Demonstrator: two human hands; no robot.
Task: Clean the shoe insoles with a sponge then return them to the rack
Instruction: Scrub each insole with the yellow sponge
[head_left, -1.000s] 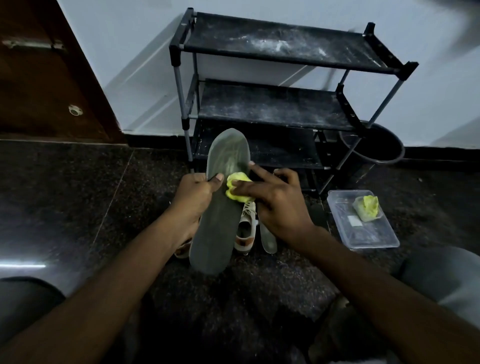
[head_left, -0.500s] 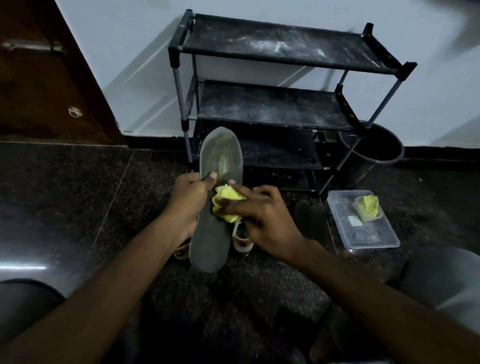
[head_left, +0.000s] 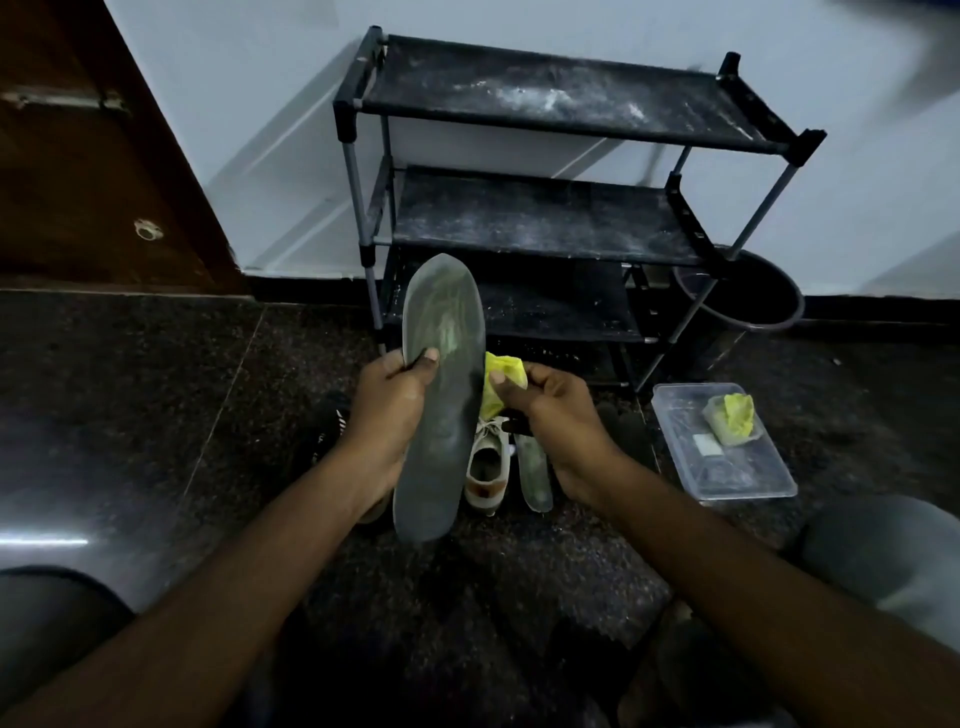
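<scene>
While the grey insole (head_left: 441, 405) stands nearly upright, its toe end overlaps the lowest shelf of the black rack (head_left: 545, 228). On the floor beneath it lie a white shoe (head_left: 488, 462) and a second insole (head_left: 535, 473). To the right, a clear tub (head_left: 737, 483) holds a yellow-green wad (head_left: 732, 418), with a dark bucket (head_left: 748, 296) beyond. The left hand (head_left: 389, 405) grips the insole's left edge, thumb on its face. The right hand (head_left: 556, 415) pinches the yellow sponge (head_left: 501, 382) just beside the right edge.

The insole (head_left: 441, 405) hides part of the sponge (head_left: 505, 367) and the white shoe (head_left: 488, 462).
</scene>
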